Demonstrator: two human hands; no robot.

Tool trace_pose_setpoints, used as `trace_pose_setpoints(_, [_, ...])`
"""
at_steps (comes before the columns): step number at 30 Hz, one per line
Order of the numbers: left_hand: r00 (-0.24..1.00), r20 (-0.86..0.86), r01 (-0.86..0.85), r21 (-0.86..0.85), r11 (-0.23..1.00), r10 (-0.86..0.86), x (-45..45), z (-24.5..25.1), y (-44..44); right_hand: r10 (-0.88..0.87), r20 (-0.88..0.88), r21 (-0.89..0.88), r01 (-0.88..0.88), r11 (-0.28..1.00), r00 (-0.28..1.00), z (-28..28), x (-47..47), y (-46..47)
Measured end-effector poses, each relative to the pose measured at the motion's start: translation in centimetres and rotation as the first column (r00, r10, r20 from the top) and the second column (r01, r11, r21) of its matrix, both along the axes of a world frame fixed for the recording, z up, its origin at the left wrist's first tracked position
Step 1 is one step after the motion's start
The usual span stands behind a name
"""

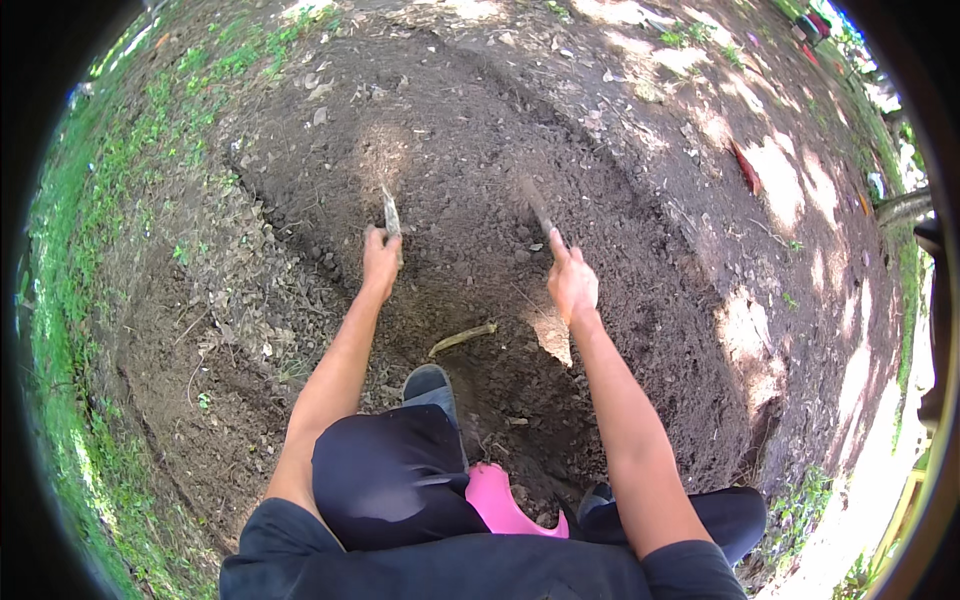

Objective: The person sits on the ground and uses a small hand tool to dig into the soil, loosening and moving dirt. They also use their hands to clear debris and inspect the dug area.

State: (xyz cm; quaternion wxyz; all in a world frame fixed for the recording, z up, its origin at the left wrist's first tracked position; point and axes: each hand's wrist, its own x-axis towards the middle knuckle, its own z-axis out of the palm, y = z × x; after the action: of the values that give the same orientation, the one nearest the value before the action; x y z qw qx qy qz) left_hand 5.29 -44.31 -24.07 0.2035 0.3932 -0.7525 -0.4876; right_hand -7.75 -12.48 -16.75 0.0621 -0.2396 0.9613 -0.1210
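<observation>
My left hand [382, 262] is closed around a short, pale, rough piece [391, 214], perhaps wood, which points away from me just above the bare soil [465, 202]. To its right, my right hand [574, 281] grips a thin, brownish stick-like tool [538, 206]. Motion blurs its far end, so I cannot tell whether it is wood or metal, nor whether it touches the ground. My right index finger lies along it. Between my forearms, a short bare stick [462, 339] rests on the soil in front of my shoe [431, 386].
A pink plastic object [499, 502], possibly a low stool, shows between my legs. Dry leaves [255, 300] and green weeds [157, 142] border the soil on the left. A reddish dry leaf or husk [745, 169] lies at right. A branch or trunk [904, 206] juts in at the right rim.
</observation>
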Motion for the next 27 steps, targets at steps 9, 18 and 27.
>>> trace_pose_setpoints(9, [0.962,-0.267,0.220,0.657,0.721,-0.050,-2.4,4.4,8.9,0.125,-0.108,-0.089,-0.135,0.987,0.986,0.2,7.7,5.4])
trace_pose_setpoints(18, [0.964,-0.265,0.128,0.467,0.875,0.000,-2.7,7.0,4.6,-0.109,0.083,-0.213,0.124,0.969,0.991,2.5,2.5,0.1])
trace_pose_setpoints(27, [0.937,-0.049,0.349,0.182,0.919,-0.346,-0.3,3.1,6.1,0.279,-0.098,0.116,-0.267,0.957,0.955,-1.1,3.0,6.6])
